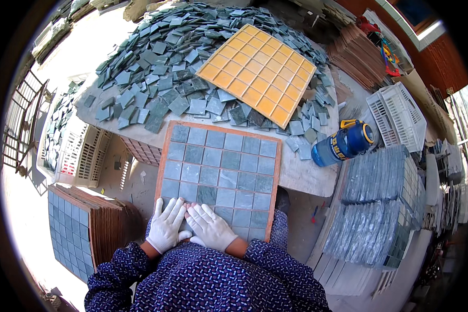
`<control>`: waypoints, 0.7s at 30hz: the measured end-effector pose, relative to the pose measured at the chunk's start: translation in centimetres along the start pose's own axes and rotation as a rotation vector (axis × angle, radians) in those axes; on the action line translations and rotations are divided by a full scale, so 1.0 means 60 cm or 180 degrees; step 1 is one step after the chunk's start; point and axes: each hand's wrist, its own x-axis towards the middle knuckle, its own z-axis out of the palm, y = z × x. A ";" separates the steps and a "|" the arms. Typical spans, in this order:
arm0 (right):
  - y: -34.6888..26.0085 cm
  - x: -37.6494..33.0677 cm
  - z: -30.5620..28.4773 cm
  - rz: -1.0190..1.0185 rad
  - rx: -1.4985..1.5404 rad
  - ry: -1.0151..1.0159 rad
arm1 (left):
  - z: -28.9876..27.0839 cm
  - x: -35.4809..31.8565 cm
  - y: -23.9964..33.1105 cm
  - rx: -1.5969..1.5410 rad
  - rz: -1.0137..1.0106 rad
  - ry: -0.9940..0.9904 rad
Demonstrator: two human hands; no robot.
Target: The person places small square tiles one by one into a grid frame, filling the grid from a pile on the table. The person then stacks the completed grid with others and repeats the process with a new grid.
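Observation:
A reddish-brown framed board (278,182) leans from the table edge toward my body, with rows of square grey-green stone tiles (209,157) laid in its grid. On its near edge rest both hands, in white gloves. My left hand (166,226) lies with its fingers stretched forward over the lower left tiles. Beside it, almost touching at the fingertips, my right hand (210,228) is flat on the tiles with its fingers extended. Neither hand grips anything that I can see. The tiles under the palms are hidden.
A heap of loose tiles (179,83) covers the table, with a yellow grid tray (260,73) on it. A blue bottle (343,143) stands at the right edge. Stacked tiled boards (70,229) are at left, bundled tiles (372,205) and white crates (398,114) at right.

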 end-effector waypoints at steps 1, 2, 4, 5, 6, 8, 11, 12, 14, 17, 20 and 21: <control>-0.004 0.001 -0.008 0.0136 0.0326 0.0052 | 0.002 -0.002 -0.001 -0.0053 -0.0009 -0.0030; -0.001 -0.003 -0.020 0.0290 0.0772 0.0281 | 0.002 0.000 -0.003 -0.0030 -0.0092 -0.0017; 0.020 -0.034 -0.056 0.0529 0.1696 0.0708 | -0.003 -0.003 -0.012 0.0033 -0.0331 0.0016; 0.025 -0.061 -0.071 0.1055 0.1541 0.1139 | 0.006 -0.011 -0.028 0.0195 -0.0662 0.0068; 0.031 -0.097 -0.085 0.1597 0.1368 0.1549 | 0.013 -0.016 -0.037 0.0209 -0.1035 0.0319; 0.052 -0.165 -0.095 0.2307 -0.0388 0.2021 | 0.028 -0.021 -0.061 -0.0321 -0.1619 0.0612; 0.039 -0.233 -0.079 0.3658 0.1625 0.1911 | 0.025 -0.010 -0.069 -0.1153 -0.2021 0.0984; 0.040 -0.240 -0.081 0.3690 0.1886 0.1799 | 0.017 -0.014 -0.068 -0.1515 -0.2257 0.0872; 0.043 -0.244 -0.085 0.3751 0.2404 0.1565 | 0.040 -0.004 -0.092 -0.3045 -0.2280 0.1356; 0.068 -0.231 -0.063 0.3410 0.2152 0.1734 | 0.029 0.017 -0.124 -0.3921 -0.2215 0.0657; 0.058 -0.211 -0.069 0.3471 0.1625 0.1769 | -0.001 0.036 -0.104 -0.3475 -0.2252 0.0475; 0.053 -0.205 -0.077 0.3535 0.1503 0.1800 | -0.004 0.028 -0.099 -0.3321 -0.2215 0.0583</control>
